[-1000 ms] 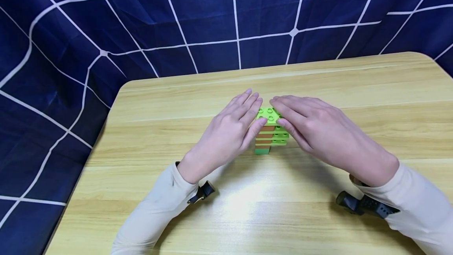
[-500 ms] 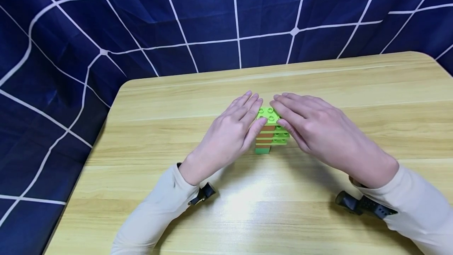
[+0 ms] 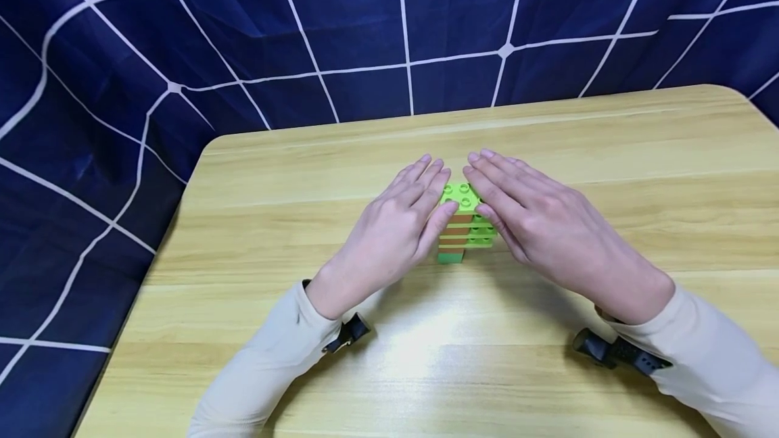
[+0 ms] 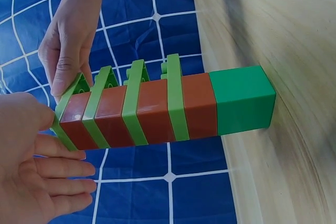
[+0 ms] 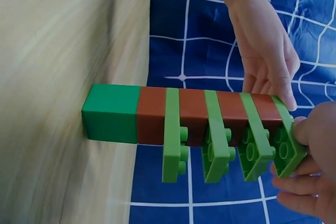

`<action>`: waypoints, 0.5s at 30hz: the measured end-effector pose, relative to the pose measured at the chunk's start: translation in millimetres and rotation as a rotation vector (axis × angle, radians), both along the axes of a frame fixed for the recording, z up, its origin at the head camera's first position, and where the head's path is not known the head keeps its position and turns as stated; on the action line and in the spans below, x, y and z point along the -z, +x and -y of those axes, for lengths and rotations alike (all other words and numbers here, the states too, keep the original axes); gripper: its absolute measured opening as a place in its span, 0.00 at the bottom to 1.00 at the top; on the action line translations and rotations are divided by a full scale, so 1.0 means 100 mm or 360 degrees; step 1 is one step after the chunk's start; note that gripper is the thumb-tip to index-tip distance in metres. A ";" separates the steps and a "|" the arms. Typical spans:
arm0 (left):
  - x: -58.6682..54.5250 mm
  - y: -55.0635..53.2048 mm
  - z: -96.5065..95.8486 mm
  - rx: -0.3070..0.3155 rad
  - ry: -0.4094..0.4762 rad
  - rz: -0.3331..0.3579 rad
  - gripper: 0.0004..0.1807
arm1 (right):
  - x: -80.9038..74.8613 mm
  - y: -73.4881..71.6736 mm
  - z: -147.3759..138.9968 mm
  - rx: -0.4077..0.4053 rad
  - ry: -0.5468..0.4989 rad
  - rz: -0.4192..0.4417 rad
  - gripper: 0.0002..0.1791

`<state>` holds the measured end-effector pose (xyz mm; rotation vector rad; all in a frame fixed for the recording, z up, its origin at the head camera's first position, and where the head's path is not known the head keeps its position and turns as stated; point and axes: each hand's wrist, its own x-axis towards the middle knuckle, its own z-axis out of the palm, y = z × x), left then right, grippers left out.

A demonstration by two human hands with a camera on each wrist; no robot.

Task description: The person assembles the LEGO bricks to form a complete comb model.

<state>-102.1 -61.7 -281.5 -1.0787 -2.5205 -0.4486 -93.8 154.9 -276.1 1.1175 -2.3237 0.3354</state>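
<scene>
An upright tower of toy building blocks (image 3: 455, 240) stands on the table. Its base is a dark green block (image 4: 244, 100); above, brown blocks (image 5: 153, 116) alternate with light green studded plates that jut out to the right. At the tower's top, my left hand (image 3: 389, 225) pinches the left side of the top light green plate (image 3: 460, 196) between thumb and index finger, its other fingers extended. Opposite it, my right hand (image 3: 548, 225) holds the plate's right end between thumb and index finger. The hands partly hide that plate's ends in the head view.
The pale wooden table (image 3: 292, 174) reaches back to a dark blue cloth (image 3: 359, 26) with white lines, which also hangs along the left side. Dark cameras are strapped under both wrists, such as the right wrist camera (image 3: 590, 347).
My right hand's fingers have lifted and straightened slightly, their tips farther back, with the thumb staying at the top plate. The left hand and the tower have hardly moved.
</scene>
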 end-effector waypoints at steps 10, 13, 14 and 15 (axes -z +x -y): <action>0.00 -0.06 0.01 0.0097 0.0156 0.0057 0.22 | 0.03 -0.02 -0.01 -0.0023 -0.0058 -0.0047 0.29; 0.03 -0.08 0.02 0.0132 0.0207 0.0073 0.22 | 0.02 -0.03 0.00 -0.0034 -0.0062 -0.0053 0.29; 0.04 -0.09 0.02 0.0145 0.0224 0.0079 0.22 | 0.02 -0.03 0.00 -0.0038 -0.0063 -0.0053 0.29; 0.05 -0.09 0.03 0.0157 0.0241 0.0084 0.21 | 0.03 -0.03 -0.01 -0.0041 -0.0065 -0.0056 0.28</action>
